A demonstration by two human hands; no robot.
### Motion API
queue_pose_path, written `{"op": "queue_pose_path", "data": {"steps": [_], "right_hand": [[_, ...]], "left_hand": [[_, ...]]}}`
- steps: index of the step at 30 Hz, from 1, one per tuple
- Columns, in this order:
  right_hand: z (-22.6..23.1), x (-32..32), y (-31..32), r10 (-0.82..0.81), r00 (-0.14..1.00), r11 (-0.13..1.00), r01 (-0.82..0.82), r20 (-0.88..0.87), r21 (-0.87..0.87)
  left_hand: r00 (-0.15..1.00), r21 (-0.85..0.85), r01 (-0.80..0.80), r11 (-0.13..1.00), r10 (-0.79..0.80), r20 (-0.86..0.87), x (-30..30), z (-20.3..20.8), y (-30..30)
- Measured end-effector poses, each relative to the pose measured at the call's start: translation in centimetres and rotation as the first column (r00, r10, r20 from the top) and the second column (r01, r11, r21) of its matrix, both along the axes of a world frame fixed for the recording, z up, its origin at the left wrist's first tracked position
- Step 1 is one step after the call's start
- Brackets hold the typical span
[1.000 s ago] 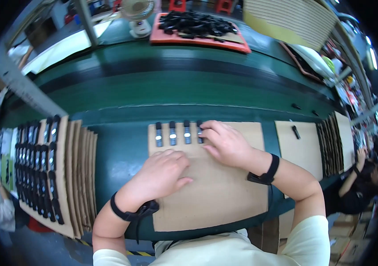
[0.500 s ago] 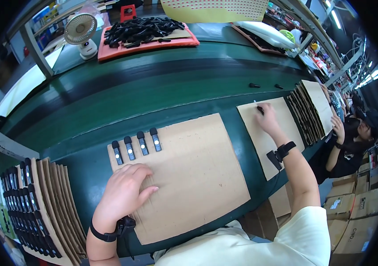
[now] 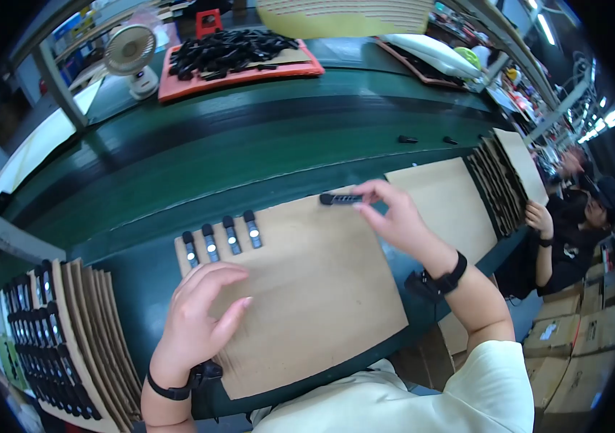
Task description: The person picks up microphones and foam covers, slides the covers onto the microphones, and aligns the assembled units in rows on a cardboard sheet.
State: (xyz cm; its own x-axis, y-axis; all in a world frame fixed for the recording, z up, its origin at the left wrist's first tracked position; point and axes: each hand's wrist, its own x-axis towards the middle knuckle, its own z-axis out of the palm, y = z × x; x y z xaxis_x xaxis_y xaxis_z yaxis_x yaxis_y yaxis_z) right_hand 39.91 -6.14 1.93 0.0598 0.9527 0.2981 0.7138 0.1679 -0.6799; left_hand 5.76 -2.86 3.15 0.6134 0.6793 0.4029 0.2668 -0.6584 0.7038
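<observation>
My right hand pinches a small black clip-on microphone with a foam top. It holds the microphone roughly level over the far right edge of a cardboard sheet. Several similar microphones stand side by side in a row along that sheet's far left edge, foam tops pointing away from me. My left hand rests over the sheet's left side below the row. Its fingers and thumb are apart with nothing between them.
Left stands a stack of cardboard sheets lined with microphones. Another sheet and upright cardboard are at right, near a co-worker's hand. Beyond the green belt are a red tray of black pieces and a fan.
My right hand has moved left with the microphone, from the right-hand sheet to the middle sheet. My left thumb has spread wider. The co-worker's hand has lowered onto the upright cardboard.
</observation>
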Motion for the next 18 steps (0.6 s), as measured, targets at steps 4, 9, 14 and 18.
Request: {"op": "queue_pose_path", "data": {"steps": [4, 9, 14, 18], "right_hand": [[3.9, -7.1, -2.3, 0.261, 0.963, 0.965, -0.263, -0.071, -0.019], [4.2, -10.8, -3.3, 0.434, 0.88, 0.899, -0.435, -0.191, 0.04], [3.1, -12.4, -3.7, 0.42, 0.874, 0.907, -0.393, -0.242, 0.155], [2.7, -12.7, -4.4, 0.401, 0.869, 0.916, -0.378, -0.29, 0.135]], "left_hand": [[0.995, 0.061, -0.057, 0.997, 0.052, 0.079, 0.8, 1.1, -0.6], [0.985, -0.033, 0.01, 0.999, -0.004, 0.17, -0.1, 1.0, -0.9], [0.986, 0.068, 0.027, 0.997, -0.038, 0.163, -0.6, 0.6, -0.8], [0.98, 0.087, 0.04, 0.995, -0.056, 0.193, -0.4, 0.7, -0.7]]}}
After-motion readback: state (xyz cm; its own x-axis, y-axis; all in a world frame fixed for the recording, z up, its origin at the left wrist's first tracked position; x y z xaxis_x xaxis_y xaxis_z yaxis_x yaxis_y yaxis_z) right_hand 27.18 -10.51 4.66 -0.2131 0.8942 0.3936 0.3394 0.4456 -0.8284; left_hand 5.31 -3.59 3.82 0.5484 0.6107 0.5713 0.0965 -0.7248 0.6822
